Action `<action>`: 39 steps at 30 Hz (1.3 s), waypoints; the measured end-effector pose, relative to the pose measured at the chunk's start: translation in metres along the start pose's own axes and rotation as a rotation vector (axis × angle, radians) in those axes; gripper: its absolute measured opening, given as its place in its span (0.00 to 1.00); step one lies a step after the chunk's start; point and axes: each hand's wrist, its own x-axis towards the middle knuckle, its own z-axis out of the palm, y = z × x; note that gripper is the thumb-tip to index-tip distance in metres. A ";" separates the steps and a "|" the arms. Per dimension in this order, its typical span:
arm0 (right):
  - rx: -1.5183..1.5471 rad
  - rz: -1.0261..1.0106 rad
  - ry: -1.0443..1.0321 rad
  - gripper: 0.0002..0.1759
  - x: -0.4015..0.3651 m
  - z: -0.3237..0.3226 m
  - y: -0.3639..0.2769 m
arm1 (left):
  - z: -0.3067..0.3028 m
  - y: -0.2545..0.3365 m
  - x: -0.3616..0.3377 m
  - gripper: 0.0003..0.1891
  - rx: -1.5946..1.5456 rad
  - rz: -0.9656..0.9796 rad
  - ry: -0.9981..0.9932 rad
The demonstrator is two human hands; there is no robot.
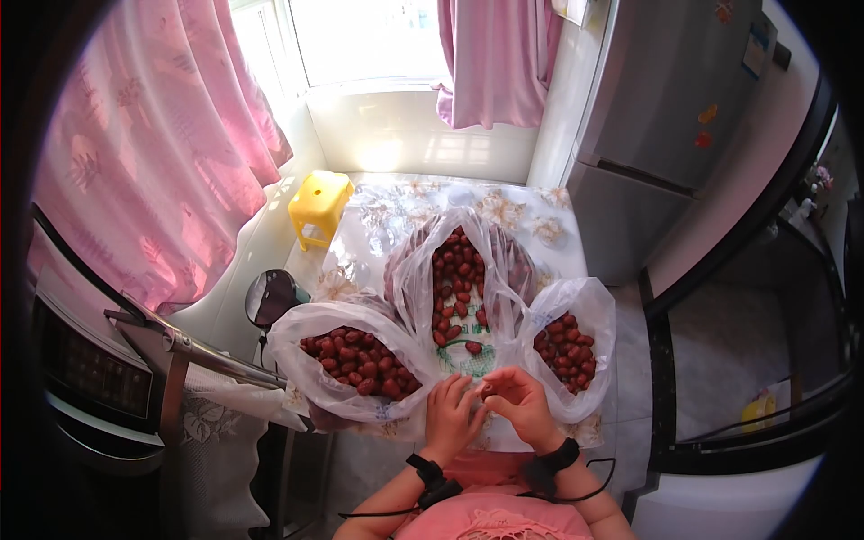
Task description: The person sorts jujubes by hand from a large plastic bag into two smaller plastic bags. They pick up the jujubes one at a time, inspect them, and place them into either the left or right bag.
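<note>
Near the front edge of the table, my right hand (524, 407) pinches a red date (489, 390) between thumb and fingers. My left hand (452, 416) is close beside it, fingers stretched forward and apart, with nothing visible in it. Straight ahead, a large clear plastic bag (414, 279) gapes open, showing loose red dates (462, 261) and green print on its near part. To the left sits an open plastic bag (306, 387) full of dates (360, 360). A smaller open bag (601, 310) of dates (565, 351) stands to the right.
The bags rest on a table with a flowered cloth (551, 229). A yellow stool (322, 193) stands behind its left corner, and a round dark object (270, 299) is at its left side. A grey fridge (666, 117) is at the right, pink curtains (153, 153) at the left.
</note>
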 end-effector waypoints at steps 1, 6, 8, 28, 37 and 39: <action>-0.027 0.002 0.005 0.16 0.003 -0.004 0.009 | -0.001 0.001 0.000 0.23 -0.044 -0.022 0.020; -0.048 0.113 -0.005 0.15 0.009 -0.028 0.048 | 0.002 -0.003 -0.007 0.24 -0.308 -0.117 0.169; -0.052 0.165 -0.017 0.14 0.008 -0.035 0.058 | 0.004 -0.006 -0.010 0.20 -0.391 -0.168 0.226; -0.078 0.145 -0.135 0.10 0.001 -0.053 0.083 | -0.005 -0.006 -0.007 0.15 -0.455 -0.108 0.228; -0.086 0.125 -0.119 0.10 0.000 -0.053 0.086 | -0.009 -0.005 -0.004 0.15 -0.461 -0.109 0.217; -0.115 0.127 -0.116 0.10 -0.001 -0.052 0.085 | -0.010 -0.004 -0.003 0.15 -0.459 -0.106 0.219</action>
